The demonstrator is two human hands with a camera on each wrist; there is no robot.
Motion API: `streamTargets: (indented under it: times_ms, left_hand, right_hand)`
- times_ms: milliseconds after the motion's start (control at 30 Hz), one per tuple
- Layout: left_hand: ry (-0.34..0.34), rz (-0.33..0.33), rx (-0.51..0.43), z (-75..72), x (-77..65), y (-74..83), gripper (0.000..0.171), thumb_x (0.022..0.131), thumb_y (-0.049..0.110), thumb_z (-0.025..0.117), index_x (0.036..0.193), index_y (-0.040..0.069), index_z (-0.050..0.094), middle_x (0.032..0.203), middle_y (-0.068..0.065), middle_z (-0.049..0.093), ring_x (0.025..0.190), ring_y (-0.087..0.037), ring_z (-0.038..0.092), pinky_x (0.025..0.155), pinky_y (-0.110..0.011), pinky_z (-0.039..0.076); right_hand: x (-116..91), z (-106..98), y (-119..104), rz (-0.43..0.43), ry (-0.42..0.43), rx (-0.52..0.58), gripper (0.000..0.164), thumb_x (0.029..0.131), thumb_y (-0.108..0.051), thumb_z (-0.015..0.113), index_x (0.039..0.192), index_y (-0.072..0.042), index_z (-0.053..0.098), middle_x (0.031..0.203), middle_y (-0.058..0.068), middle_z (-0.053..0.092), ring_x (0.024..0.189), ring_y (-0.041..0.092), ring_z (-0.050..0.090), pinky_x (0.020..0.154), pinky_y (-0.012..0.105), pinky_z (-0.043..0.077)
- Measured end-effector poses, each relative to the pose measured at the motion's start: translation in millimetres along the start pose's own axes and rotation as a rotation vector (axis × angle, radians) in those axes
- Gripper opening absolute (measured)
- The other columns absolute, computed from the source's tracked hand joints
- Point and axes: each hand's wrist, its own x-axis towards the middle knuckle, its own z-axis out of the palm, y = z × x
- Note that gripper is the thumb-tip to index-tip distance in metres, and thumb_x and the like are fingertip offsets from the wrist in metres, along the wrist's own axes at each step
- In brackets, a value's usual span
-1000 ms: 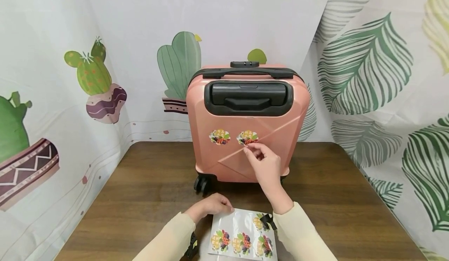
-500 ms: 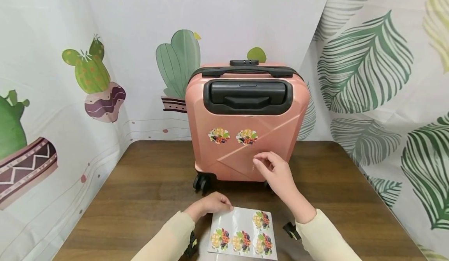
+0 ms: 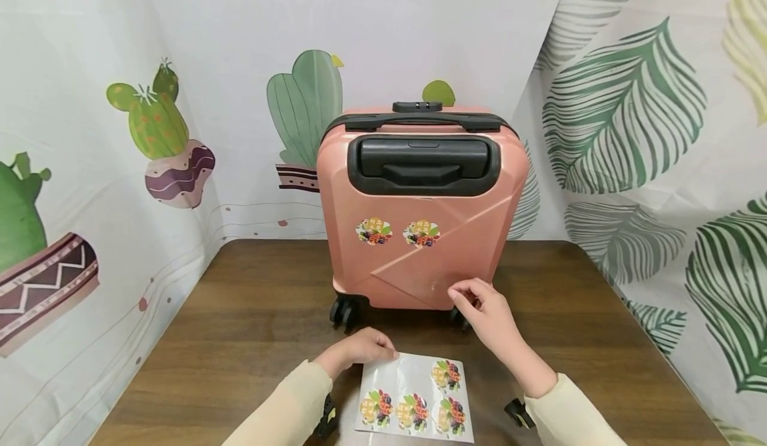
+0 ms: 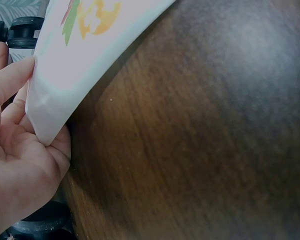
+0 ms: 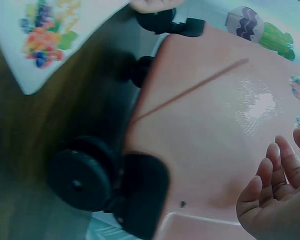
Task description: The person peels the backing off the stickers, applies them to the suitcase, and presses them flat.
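Note:
A pink hard-shell suitcase [image 3: 389, 293] stands upright on the table, its front bearing two round fruit stickers, one at the left [image 3: 374, 231] and one near the middle [image 3: 422, 233]. My left hand [image 3: 362, 347] pinches the upper left corner of a white sticker sheet [image 3: 383, 374]; the left wrist view shows this corner between thumb and fingers. Several fruit stickers [image 3: 412, 413] lie on the sheet. My right hand [image 3: 488, 313] hovers in front of the suitcase's lower right, fingers loosely bent and holding nothing, as the right wrist view also shows.
The suitcase rests on black wheels [image 3: 344, 313] and has a recessed black pull handle [image 3: 425, 166]. It stands toward the back of the brown wooden table [image 3: 240, 339]. Behind hangs a white cloth [image 3: 228, 33] printed with cacti and leaves.
My right hand has let go at the middle sticker and drawn back down and to the right, away from it. The left hand stays at the sheet's corner.

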Motion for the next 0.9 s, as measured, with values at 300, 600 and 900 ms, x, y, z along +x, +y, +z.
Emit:
streamTargets:
  times_ms: [300, 600, 900]
  left_hand:
    - [0.006, 0.007, -0.005, 1.9, 2.1, -2.6, 0.013, 0.091, 0.016, 0.074, 0.092, 0.003, 0.079, 0.094, -0.004, 0.075, 0.08, -0.007, 0.056, 0.071, -0.022, 0.048]
    - [0.007, 0.002, -0.021, 1.0, 0.7, -1.6, 0.013, 0.09, 0.016, 0.074, 0.092, 0.003, 0.079, 0.094, -0.004, 0.075, 0.078, -0.007, 0.056, 0.069, -0.022, 0.047]
    - [0.005, 0.01, -0.012, 0.0, -0.2, -0.4, 0.014, 0.092, 0.015, 0.073, 0.093, 0.002, 0.079, 0.094, -0.005, 0.076, 0.076, -0.006, 0.055, 0.067, -0.02, 0.046]
  right_hand:
    - [-18.4, 6.2, 18.7, 0.047, -0.05, -0.006, 0.005, 0.096, -0.015, 0.07, 0.096, -0.011, 0.073, 0.086, -0.002, 0.061, 0.072, -0.001, 0.046, 0.064, 0.021, 0.043]
    - [-31.6, 9.9, 32.8, 0.126, -0.159, -0.014, 0.01, 0.097, -0.015, 0.069, 0.103, -0.009, 0.074, 0.094, -0.002, 0.066, 0.079, -0.002, 0.05, 0.071, 0.021, 0.046]
    - [-41.2, 9.7, 47.5, 0.195, -0.351, -0.056, 0.016, 0.096, -0.022, 0.07, 0.106, -0.009, 0.074, 0.101, -0.002, 0.069, 0.089, 0.005, 0.059, 0.078, 0.025, 0.049]
